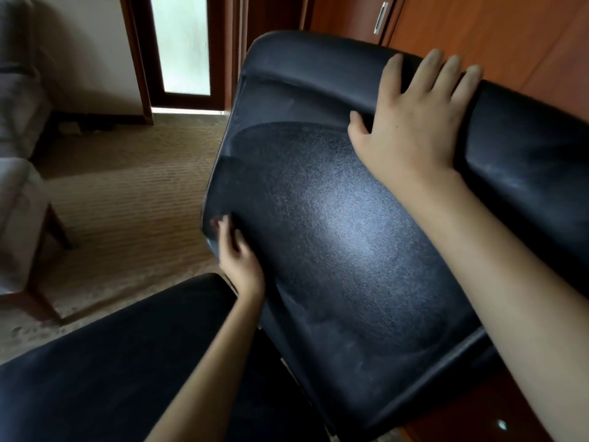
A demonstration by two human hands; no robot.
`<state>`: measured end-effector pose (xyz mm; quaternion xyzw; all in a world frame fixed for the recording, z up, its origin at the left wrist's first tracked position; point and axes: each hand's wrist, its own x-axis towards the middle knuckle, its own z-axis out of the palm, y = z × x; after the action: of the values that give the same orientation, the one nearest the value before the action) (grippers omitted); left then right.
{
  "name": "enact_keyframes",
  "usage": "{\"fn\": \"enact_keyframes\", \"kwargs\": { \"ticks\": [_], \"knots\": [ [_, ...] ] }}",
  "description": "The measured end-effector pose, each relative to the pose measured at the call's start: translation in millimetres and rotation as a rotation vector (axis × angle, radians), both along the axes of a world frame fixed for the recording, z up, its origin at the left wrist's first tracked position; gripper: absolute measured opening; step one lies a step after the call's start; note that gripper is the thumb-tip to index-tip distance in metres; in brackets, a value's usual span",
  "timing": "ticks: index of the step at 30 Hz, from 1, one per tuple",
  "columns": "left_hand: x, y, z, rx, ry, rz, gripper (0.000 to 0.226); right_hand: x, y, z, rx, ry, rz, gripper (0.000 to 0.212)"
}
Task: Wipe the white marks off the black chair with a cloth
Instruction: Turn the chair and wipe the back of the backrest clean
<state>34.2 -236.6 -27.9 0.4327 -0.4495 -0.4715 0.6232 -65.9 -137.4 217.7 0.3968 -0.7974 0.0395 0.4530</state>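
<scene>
The black chair point(334, 218) sits right under the person, filling the middle and right of the view, its seat running long from the near right corner up and away toward the upper left. The padded backrest lies along the far right side, against the reddish wooden cabinets point(478, 27).

Both hands are already on it. The right hand point(414, 122) lies flat on the backrest roll with its fingers spread over the top and the thumb tucked down toward the seat; it holds nothing. The left hand point(237, 253) is at the seat's left edge, fingers curled loosely against the rim; it is blurred, and I cannot tell whether it pinches anything, though no cloth shows in it.

The whitish marks point(322, 320) show as a faint powdery haze on the near part of the seat, between the two forearms, nearer the left hand. A fainter smear seems to lie on the backrest to the right. The pale patch mid-seat looks to me like window glare, not dirt.

No cloth is in sight anywhere, so I judge fetching one comes first. The chair's legs and base are hidden, and the dark shape at lower left is too unclear to name.
</scene>
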Motion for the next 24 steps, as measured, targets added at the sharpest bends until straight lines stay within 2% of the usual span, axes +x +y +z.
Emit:
{"fn": "enact_keyframes", "kwargs": {
  "ticks": [3,5,7,8,10,13,15,20,24],
  "knots": [
    [-1,91,20,-0.450,-0.014,-0.238,0.039,2,1,-1,0.002,-0.014,0.002,0.073],
    [7,135,15,-0.693,-0.090,-0.410,0.044,3,3,-1,0.023,-0.027,-0.001,0.073],
    [13,129,-1,-0.815,-0.158,-0.483,0.050,4,4,1,0.043,-0.038,-0.001,0.074],
    [14,113,-8,-0.812,-0.174,-0.474,0.051,4,4,2,0.052,-0.045,0.003,0.074],
    [11,76,-14,-0.646,-0.156,-0.362,0.048,3,4,3,0.060,-0.054,0.010,0.074],
    [4,19,-17,-0.234,-0.113,-0.140,0.044,2,2,2,0.065,-0.052,0.003,0.075],
    [-2,-9,-26,-0.056,-0.121,-0.048,0.043,0,0,1,0.069,-0.058,-0.002,0.075],
    [1,-55,-45,0.149,-0.148,-0.007,0.046,1,0,2,0.081,-0.058,-0.003,0.076],
    [17,-72,-51,0.273,-0.107,-0.134,0.045,2,0,0,0.071,-0.042,-0.016,0.075]
  ]
}}
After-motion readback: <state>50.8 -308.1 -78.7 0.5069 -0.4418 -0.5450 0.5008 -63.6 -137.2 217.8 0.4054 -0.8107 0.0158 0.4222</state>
